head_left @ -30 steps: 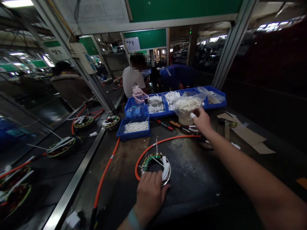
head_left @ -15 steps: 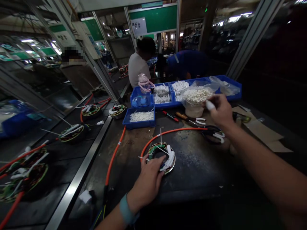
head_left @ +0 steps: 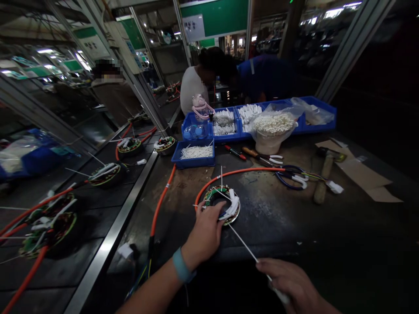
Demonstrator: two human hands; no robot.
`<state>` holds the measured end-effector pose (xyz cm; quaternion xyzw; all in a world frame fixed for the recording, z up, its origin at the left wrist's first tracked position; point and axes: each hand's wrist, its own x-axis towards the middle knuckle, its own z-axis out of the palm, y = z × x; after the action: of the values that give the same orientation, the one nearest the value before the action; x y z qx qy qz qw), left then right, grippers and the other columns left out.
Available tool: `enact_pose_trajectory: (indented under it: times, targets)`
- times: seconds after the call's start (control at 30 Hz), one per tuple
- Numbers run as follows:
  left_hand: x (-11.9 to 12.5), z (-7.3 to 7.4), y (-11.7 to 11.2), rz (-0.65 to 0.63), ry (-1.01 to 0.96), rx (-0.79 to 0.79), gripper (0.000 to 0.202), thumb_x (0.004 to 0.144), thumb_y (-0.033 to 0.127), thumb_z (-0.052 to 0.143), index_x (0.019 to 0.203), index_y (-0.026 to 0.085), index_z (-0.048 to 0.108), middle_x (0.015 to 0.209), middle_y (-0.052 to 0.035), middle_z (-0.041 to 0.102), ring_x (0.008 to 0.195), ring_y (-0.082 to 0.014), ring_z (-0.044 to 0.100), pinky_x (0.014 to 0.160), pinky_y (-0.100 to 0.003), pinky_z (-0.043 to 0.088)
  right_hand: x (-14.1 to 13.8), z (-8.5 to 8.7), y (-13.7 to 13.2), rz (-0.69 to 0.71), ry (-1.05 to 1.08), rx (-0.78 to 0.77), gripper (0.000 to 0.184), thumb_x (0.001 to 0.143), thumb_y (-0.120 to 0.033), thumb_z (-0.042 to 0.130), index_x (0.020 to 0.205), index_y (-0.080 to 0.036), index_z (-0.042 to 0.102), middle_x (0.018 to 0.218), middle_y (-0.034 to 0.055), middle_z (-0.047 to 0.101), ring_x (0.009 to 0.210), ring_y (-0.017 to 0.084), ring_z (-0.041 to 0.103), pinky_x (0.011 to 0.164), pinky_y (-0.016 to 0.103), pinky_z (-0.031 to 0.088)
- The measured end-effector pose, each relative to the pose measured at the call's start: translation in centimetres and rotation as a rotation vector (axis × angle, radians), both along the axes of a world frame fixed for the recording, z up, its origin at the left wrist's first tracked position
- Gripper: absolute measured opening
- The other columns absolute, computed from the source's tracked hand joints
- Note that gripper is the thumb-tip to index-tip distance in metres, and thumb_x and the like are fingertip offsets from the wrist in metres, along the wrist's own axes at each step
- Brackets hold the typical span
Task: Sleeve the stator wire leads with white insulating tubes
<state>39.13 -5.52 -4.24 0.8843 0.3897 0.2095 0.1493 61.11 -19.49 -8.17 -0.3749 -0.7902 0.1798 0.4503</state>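
Observation:
A ring-shaped motor stator (head_left: 235, 208) with copper windings, a green board and white sleeves lies on the dark workbench. My left hand (head_left: 207, 227) grips its near left side, some fingers reaching into the central hole. From the stator's near edge a thin white cable tie (head_left: 244, 242) runs straight down to the right. My right hand (head_left: 290, 281) is closed on that tie, low at the bench's front edge, with a whitish covering on one digit. Other white tie tails stick up from the ring. An orange cable (head_left: 242, 173) curves behind it.
A blue tray (head_left: 193, 163) of thin white ties stands behind the stator. Blue bins (head_left: 242, 138) hold white sleeves; a bag of white sticks (head_left: 273, 124) stands before them. Pliers, a marker and a hammer (head_left: 324, 179) lie rightward. Several stators line the left; co-workers sit beyond.
My right hand has moved from beside the bag of white sticks down to the bench's front edge, and now holds the cable tie taut. My left hand stays on the stator.

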Motion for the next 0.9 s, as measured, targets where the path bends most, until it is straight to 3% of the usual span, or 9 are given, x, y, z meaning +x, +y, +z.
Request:
enact_pose_trajectory:
  times: [0.2, 0.4, 0.73, 0.9]
  targets:
    - [0.0, 0.6, 0.0, -0.031, 0.052, -0.039, 0.047, 0.086, 0.016, 0.045, 0.131, 0.017, 0.033, 0.114, -0.0102, 0.059, 0.105, -0.0222, 0.055, 0.106, -0.056, 0.021, -0.7, 0.3, 0.4, -0.062, -0.034, 0.101, 0.054, 0.084, -0.016, 0.052, 0.132, -0.034, 0.036, 0.104, 0.0073, 0.070, 0.094, 0.025, 0.067, 0.072, 0.036, 0.060]
    - [0.0, 0.8, 0.0, -0.019, 0.104, -0.047, 0.046, 0.086, 0.015, 0.043, 0.131, 0.017, 0.034, 0.112, -0.0104, 0.060, 0.103, -0.0221, 0.056, 0.106, -0.056, 0.022, -1.1, 2.1, 1.5, -0.027, -0.064, 0.303, 0.021, 0.093, -0.019, 0.038, 0.112, -0.018, 0.048, 0.093, 0.0111, 0.073, 0.093, 0.019, 0.067, 0.077, 0.026, 0.057]
    - [-0.1, 0.3, 0.2, -0.022, 0.042, -0.053, 0.049, 0.085, 0.014, 0.044, 0.133, 0.019, 0.031, 0.117, -0.0091, 0.058, 0.104, -0.0214, 0.054, 0.106, -0.054, 0.022, -0.8, 1.0, 0.4, -0.065, -0.102, 0.282, 0.016, 0.094, -0.021, 0.036, 0.104, -0.016, 0.048, 0.086, 0.0124, 0.073, 0.090, 0.018, 0.068, 0.078, 0.025, 0.056]
    - [0.1, 0.6, 0.0, -0.017, 0.045, -0.060, 0.050, 0.085, 0.015, 0.043, 0.134, 0.018, 0.031, 0.116, -0.0095, 0.058, 0.106, -0.0220, 0.053, 0.106, -0.055, 0.020, -1.2, 0.1, 1.1, -0.039, -0.077, 0.243, 0.019, 0.090, -0.016, 0.041, 0.107, -0.018, 0.049, 0.100, 0.0134, 0.071, 0.101, 0.020, 0.064, 0.082, 0.028, 0.055]
